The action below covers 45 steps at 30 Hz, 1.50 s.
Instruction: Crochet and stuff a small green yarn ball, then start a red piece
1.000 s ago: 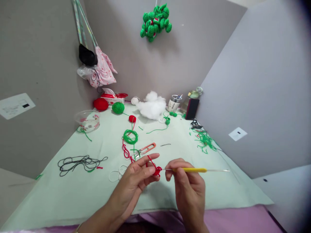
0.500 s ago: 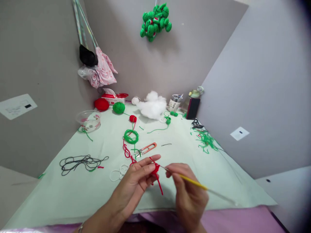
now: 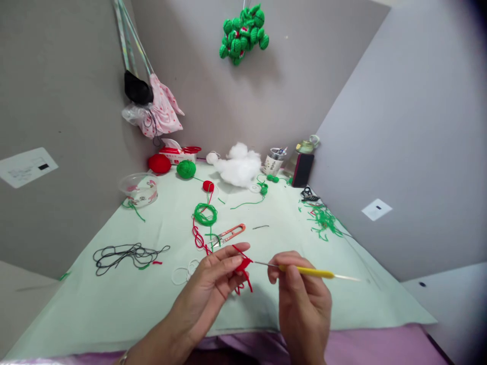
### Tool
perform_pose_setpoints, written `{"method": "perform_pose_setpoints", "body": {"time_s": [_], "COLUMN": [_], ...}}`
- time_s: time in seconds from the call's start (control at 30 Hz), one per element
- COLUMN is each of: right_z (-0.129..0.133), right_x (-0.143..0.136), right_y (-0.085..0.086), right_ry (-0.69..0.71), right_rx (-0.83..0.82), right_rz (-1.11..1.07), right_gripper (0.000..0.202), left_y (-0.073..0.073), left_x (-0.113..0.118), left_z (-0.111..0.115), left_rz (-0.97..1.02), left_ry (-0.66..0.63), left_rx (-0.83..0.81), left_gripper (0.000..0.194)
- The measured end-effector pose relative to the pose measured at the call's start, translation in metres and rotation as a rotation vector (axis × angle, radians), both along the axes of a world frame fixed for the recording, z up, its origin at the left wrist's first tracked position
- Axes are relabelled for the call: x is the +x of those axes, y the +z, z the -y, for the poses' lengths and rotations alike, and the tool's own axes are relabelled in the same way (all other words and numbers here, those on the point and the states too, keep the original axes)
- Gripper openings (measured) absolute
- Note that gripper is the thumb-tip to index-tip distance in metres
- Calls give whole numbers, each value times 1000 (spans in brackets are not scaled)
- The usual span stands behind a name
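Note:
Between the thumb and fingers of my left hand (image 3: 213, 279) is a small red crochet piece (image 3: 243, 263), with red yarn over the index finger and a short red tail hanging below. My right hand (image 3: 302, 299) is closed around the yellow handle of a crochet hook (image 3: 312, 272). The hook's thin metal tip points left and meets the right edge of the red piece. Just beyond my left hand lie orange-handled thread snips (image 3: 234, 232) and a coil of green yarn (image 3: 205, 214).
Black cord (image 3: 127, 256) lies at the left, below a clear plastic tub (image 3: 141, 190). White stuffing (image 3: 239, 167), a pen holder (image 3: 273, 162) and a phone (image 3: 303, 170) stand at the back. Green yarn scraps (image 3: 323, 220) are at the right.
My right hand has moved slightly right and the hook has swung to a nearly level angle. The red tail below the piece has shifted a little; my left hand stays almost in place.

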State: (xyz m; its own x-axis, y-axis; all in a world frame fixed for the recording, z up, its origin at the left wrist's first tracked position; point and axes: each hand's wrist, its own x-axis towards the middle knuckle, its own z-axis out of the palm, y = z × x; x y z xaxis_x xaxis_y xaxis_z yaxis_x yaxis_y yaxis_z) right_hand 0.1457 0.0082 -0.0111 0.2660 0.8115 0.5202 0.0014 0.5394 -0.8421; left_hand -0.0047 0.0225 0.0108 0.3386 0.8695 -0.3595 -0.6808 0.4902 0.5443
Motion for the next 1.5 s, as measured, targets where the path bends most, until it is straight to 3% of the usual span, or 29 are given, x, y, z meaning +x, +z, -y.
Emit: {"method": "perform_pose_setpoints", "body": {"time_s": [0.1, 0.23, 0.4, 0.7, 0.9, 1.07, 1.27, 1.5], "right_z": [-1, -2, -4, -9, -8, -2, 7, 7], "right_x": [-3, -9, -8, -11, -11, -8, -6, -6], "right_y": [4, 1, 2, 4, 7, 4, 7, 4], "right_ry": [146, 89, 113, 260, 255, 228, 47, 12], "right_rx": [-71, -40, -81, -225, -229, -141, 40, 66], "right_rz": [-76, 103, 96, -283, -315, -159, 193, 212], "right_gripper": [20, 19, 19, 16, 19, 20, 27, 28], "left_y": [2, -1, -3, -3, 1, 2, -7, -2], "left_x": [0, -1, -5, -7, -9, -9, -9, -6], "left_z": [1, 3, 3, 2, 0, 2, 7, 4], "left_rz": [-78, -162, -220, -271, -187, -278, -345, -267], "left_ry": [-10, 14, -45, -3, -8, 26, 38, -4], "left_rx": [121, 201, 253, 257, 182, 231, 305, 276], "left_gripper": [37, 39, 41, 46, 44, 37, 31, 47]}}
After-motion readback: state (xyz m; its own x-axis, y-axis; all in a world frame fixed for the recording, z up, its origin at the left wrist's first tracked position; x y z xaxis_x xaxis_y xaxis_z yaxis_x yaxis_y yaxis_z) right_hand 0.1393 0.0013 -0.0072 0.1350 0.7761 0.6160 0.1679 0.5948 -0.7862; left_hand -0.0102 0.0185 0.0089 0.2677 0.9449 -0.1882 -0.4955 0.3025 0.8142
